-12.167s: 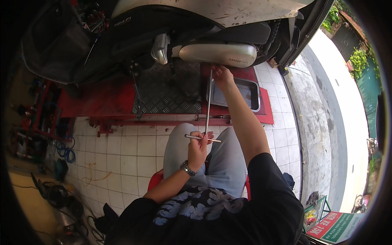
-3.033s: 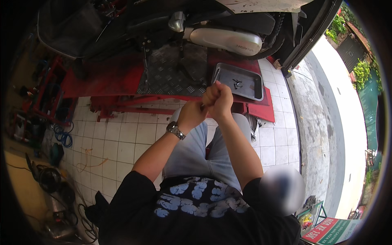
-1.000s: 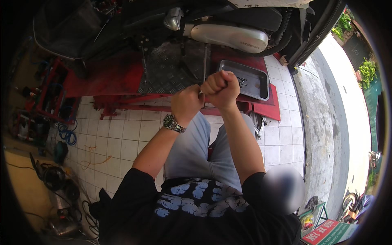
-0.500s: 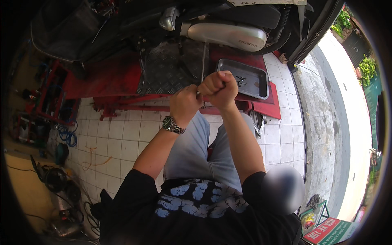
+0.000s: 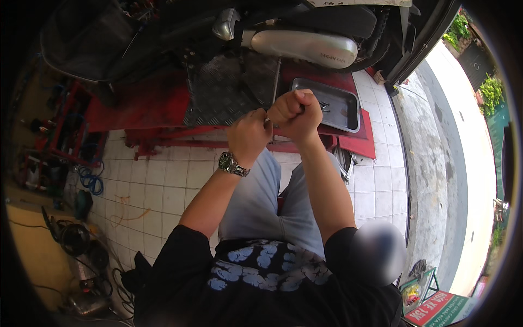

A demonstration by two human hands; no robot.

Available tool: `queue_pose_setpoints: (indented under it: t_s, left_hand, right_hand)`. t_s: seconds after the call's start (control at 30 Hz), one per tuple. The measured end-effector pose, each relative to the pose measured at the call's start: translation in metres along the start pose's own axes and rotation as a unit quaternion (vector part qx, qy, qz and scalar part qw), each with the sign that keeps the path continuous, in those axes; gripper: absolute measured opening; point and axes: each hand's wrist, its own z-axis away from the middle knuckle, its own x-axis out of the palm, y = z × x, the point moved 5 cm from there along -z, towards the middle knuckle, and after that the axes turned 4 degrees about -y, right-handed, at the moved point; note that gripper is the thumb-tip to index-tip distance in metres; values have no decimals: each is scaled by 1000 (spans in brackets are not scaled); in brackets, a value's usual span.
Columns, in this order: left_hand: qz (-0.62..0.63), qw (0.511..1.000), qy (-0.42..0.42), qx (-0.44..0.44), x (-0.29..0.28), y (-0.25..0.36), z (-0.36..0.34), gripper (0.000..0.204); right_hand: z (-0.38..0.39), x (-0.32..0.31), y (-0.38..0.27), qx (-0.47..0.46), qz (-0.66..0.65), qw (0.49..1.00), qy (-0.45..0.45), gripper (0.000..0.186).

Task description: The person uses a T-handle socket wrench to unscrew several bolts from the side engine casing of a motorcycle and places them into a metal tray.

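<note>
My left hand [image 5: 249,137], with a metal watch [image 5: 231,163] on its wrist, is closed in a fist beside my right hand [image 5: 297,115], also a fist. A small bit of metal shows between them. From there a slim metal shaft [image 5: 277,82] runs up toward the silver cover [image 5: 305,46] of a motorbike [image 5: 305,22]. It looks like a T-handle wrench, its handle mostly hidden in both fists; the shaft's far end is hard to make out. Close behind my right hand lies a grey metal tray [image 5: 348,121] holding several dark bolts [image 5: 325,107].
The motorbike stands on a red lift [image 5: 141,103] with a dark tread plate [image 5: 218,92]. A red tool rack [image 5: 71,131] and a coiled blue hose [image 5: 90,180] are at the left. White floor tiles [image 5: 163,185] spread below; at the right is a paved street [image 5: 436,163].
Both fists have shifted slightly to the right, and the shaft has moved a little rightward with them. My right hand covers more of the tray's bolts. The grip looks unchanged.
</note>
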Motion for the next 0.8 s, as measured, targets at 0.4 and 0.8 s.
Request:
queue_pose_setpoints:
  t_s: [0.4, 0.8]
  left_hand:
    - [788, 303, -474, -248, 76, -18, 26, 87]
    - [639, 660, -164, -359, 112, -14, -12, 32]
  right_hand:
    - [41, 13, 7, 199, 12, 977, -72, 42]
    - [113, 6, 24, -82, 451, 833, 310, 11]
